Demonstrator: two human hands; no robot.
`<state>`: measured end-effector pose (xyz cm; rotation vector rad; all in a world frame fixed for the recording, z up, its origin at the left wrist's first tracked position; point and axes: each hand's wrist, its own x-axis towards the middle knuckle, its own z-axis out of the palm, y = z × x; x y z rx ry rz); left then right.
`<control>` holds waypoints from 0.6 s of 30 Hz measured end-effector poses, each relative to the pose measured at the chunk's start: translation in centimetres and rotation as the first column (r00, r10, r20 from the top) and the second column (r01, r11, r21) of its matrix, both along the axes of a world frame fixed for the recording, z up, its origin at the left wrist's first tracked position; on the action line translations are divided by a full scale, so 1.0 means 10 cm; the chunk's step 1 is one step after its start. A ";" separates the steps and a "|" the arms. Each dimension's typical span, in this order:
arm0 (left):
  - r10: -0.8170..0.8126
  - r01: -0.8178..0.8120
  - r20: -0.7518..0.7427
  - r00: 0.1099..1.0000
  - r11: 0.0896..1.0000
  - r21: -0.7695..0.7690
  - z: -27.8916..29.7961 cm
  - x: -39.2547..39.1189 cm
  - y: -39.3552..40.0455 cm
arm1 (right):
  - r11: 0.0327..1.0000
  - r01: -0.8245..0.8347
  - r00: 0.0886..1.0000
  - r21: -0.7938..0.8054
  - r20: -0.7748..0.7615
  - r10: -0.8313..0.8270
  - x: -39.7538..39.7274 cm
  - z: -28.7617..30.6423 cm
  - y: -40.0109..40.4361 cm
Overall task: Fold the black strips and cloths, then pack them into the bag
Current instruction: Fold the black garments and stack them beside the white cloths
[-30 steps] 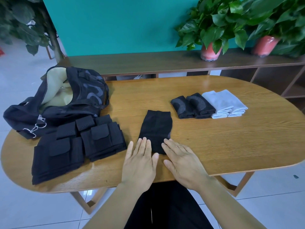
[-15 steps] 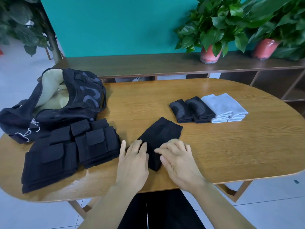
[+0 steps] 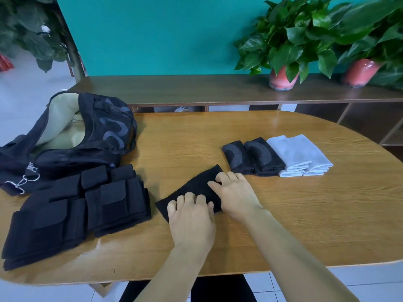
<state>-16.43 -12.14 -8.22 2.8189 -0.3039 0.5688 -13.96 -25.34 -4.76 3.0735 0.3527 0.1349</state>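
Note:
A black cloth (image 3: pixel 194 187) lies slantwise on the wooden table (image 3: pixel 305 214), near its front middle. My left hand (image 3: pixel 192 219) has bent fingers on the cloth's near left end and grips it. My right hand (image 3: pixel 236 192) pinches the cloth's far right end with curled fingers and thumb. The black bag (image 3: pixel 65 136) lies open at the table's far left and shows a beige lining. In front of the bag sits a pile of black strips (image 3: pixel 76 212) with pocket-like flaps. Two folded black cloths (image 3: pixel 253 158) lie to the right of my hands.
Two folded white cloths (image 3: pixel 301 155) lie beside the folded black ones. Behind the table runs a low wooden shelf (image 3: pixel 196 88) with two potted plants (image 3: pixel 283 51). Bare wood shows on the table's right side and along its front edge.
The black cloth has turned from lying lengthwise away from me to lying slantwise. My flat hands have curled onto it, the right hand moving up to its far end.

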 end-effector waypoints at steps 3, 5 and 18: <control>-0.010 0.013 -0.039 0.999 0.997 0.075 0.02 0.00 0.04 | 0.998 0.060 0.997 -0.005 0.047 -0.060 -0.18 -0.08 -0.01; -0.044 0.052 -0.089 0.995 0.995 0.090 0.02 -0.01 0.09 | 0.992 0.124 0.985 0.030 0.118 -0.127 -0.29 -0.17 -0.04; -0.373 0.409 -0.188 0.909 0.885 0.222 0.18 0.17 0.37 | 0.973 0.201 0.912 0.117 0.340 -0.230 -0.90 -0.30 0.19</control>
